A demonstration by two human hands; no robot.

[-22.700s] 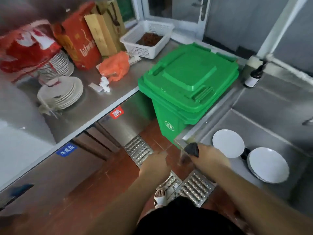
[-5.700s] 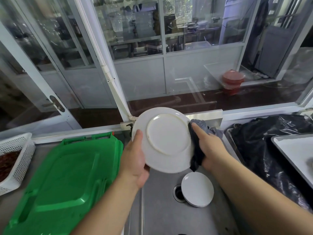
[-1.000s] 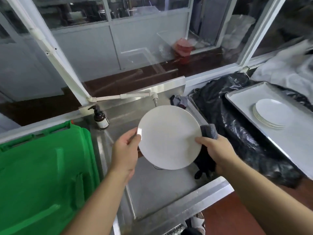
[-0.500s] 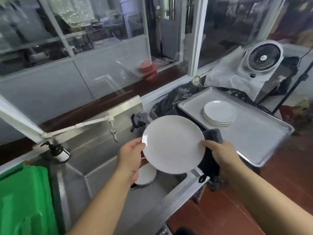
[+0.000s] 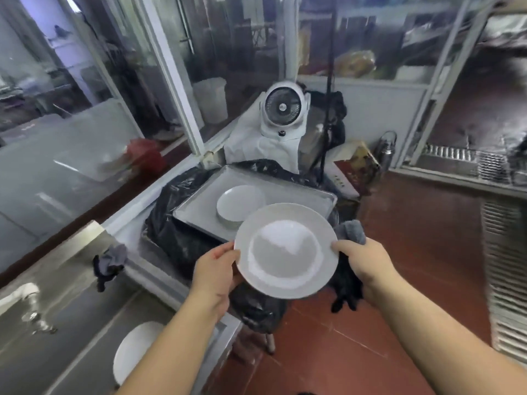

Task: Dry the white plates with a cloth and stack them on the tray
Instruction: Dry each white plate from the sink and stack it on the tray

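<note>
A: White plate [image 5: 286,250], held face up between both hands, short of the tray [image 5: 199,203]. Run it left to right for me.

B: Farthest from the fingers, low at the left, one more plate in the sink [image 5: 134,353], not yet dried. Beyond it a dark rag [image 5: 109,262] draped on the sink's edge. Then the left hand [image 5: 212,270]: thumb hooked over the plate's left rim, the other fingers hidden beneath it.

A: And the far side?

B: The right hand [image 5: 363,262] pinches the right rim with its thumb on top, and the same hand holds a grey cloth [image 5: 350,233] bunched behind the rim and hanging dark below the palm.

A: How will it handle?

B: Stiff, glazed, breakable, I'd judge. It looks light enough for one hand, but the shine suggests a slick surface. The rim is the place to hold, at opposite edges as now, with fingers underneath for support.

A: Where does it go?

B: Just past the fingertips sits the stack of dried plates [image 5: 239,203] on the metal tray, which rests on something wrapped in black plastic [image 5: 171,238]. I'd lower it flat and centred.

A: Counts?

B: One plate in hand, one in the sink, one stack whose number I can't tell, one tray, one cloth, one rag. Behind the tray, one white fan [image 5: 283,108].
</note>
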